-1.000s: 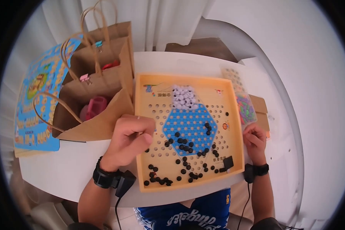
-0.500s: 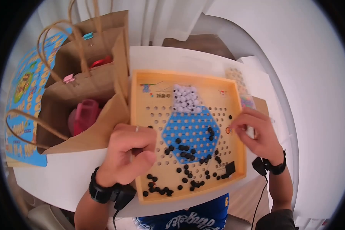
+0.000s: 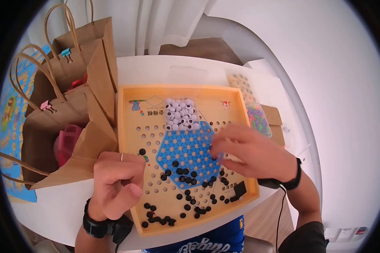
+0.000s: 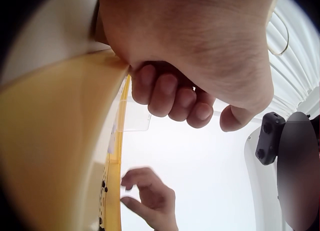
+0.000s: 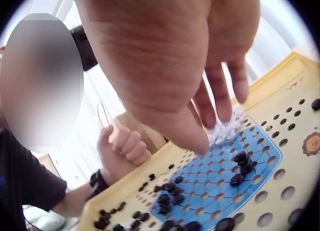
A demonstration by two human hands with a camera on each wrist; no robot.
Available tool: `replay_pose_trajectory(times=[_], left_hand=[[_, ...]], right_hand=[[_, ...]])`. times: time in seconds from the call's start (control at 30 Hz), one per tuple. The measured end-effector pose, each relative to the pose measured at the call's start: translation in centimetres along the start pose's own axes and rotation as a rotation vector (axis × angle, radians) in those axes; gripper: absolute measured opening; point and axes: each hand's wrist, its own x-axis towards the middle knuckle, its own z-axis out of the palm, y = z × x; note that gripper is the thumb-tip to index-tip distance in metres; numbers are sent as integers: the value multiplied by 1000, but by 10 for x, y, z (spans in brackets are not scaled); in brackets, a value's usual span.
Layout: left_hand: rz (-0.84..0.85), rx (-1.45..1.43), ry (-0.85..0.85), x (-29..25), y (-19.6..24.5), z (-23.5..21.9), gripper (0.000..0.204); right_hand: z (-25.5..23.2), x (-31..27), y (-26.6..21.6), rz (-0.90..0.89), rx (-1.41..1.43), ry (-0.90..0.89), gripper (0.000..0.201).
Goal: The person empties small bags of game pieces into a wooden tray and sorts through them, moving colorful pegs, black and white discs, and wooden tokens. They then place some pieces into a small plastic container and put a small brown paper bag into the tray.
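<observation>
A yellow-edged wooden game board (image 3: 219, 89) lies on the table, with a blue hexagon (image 3: 173, 139) of holes. Black pieces (image 3: 183, 171) are scattered over its near half; white pieces (image 3: 181, 114) with black dots sit together in a clear container at its far side. The left hand (image 3: 118, 181) is held at the board's left edge, its fingers curled with nothing seen in them; the left wrist view shows the fingertips (image 4: 168, 84) tucked in. Over the hexagon's right side reaches the right hand (image 3: 253, 154), fingers apart and empty in the right wrist view.
Brown paper bags (image 3: 86, 143) with pink and red things inside stand left of the board, by a blue printed sheet (image 3: 23, 179). Right of it lie a clear box of colourful pieces (image 3: 257, 120), a tray of round pieces (image 3: 240, 84) and brown cardboard (image 3: 274, 114).
The right hand has moved from beside the board's right edge to over the hexagon. The left hand stays curled. The head view has shifted, placing the board further left.
</observation>
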Motion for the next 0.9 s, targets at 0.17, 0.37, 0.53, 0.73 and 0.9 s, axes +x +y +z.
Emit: replay_pose_trajectory(times=[0.17, 0.37, 0.53, 0.73, 0.9], left_hand=[[1, -10, -5, 0, -2, 0, 42], [-10, 11, -15, 0, 0, -1, 44], [1, 26, -23, 2, 1, -1, 43], [17, 25, -23, 1, -1, 0, 40], [15, 29, -31, 2, 3, 0, 37]], right_hand=[[-4, -42, -15, 120, 18, -374, 19], [11, -59, -17, 82, -53, -414, 30], [15, -60, -13, 66, -55, -405, 29], [25, -60, -7, 82, 2, -175, 18], [30, -56, -7, 6, -47, -87, 16]])
